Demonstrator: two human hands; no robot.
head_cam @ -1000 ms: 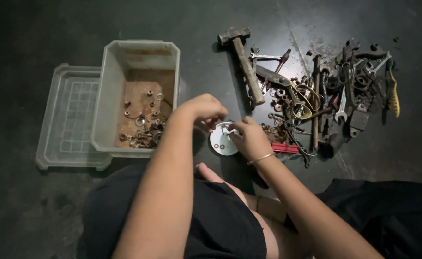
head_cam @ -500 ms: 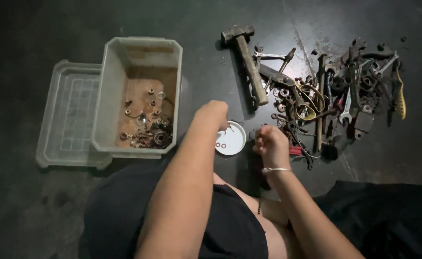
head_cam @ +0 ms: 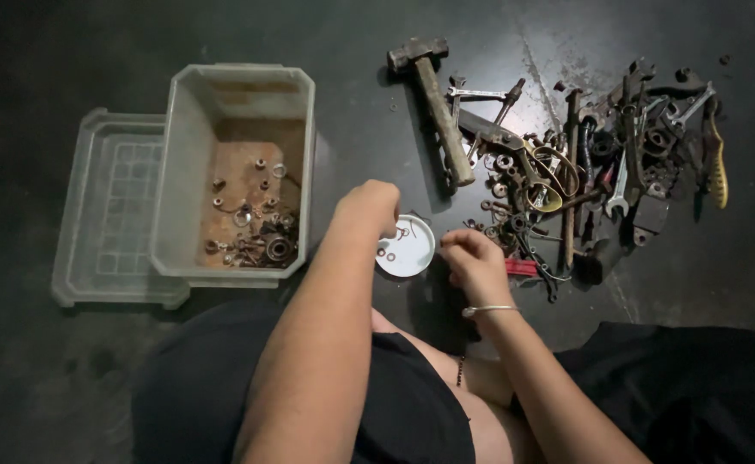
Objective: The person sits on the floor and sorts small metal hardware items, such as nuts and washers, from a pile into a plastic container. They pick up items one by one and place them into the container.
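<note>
I sit on a dark floor. My left hand hovers at the left edge of a small round white lid that holds a few small rings. Its fingers curl downward and hide what they touch. My right hand rests just right of the lid, beside the near edge of a pile of rusty hardware. Its fingers are pinched together with nothing visible between them.
A translucent plastic bin with rusty nuts and washers stands at the left, on its flat lid. A hammer lies beyond the white lid. Wrenches, pliers and other tools are heaped at the right. My legs fill the foreground.
A second ago both hands worked together over the white lid. The right hand has since drawn away to the lid's right, while the left stays at its left edge.
</note>
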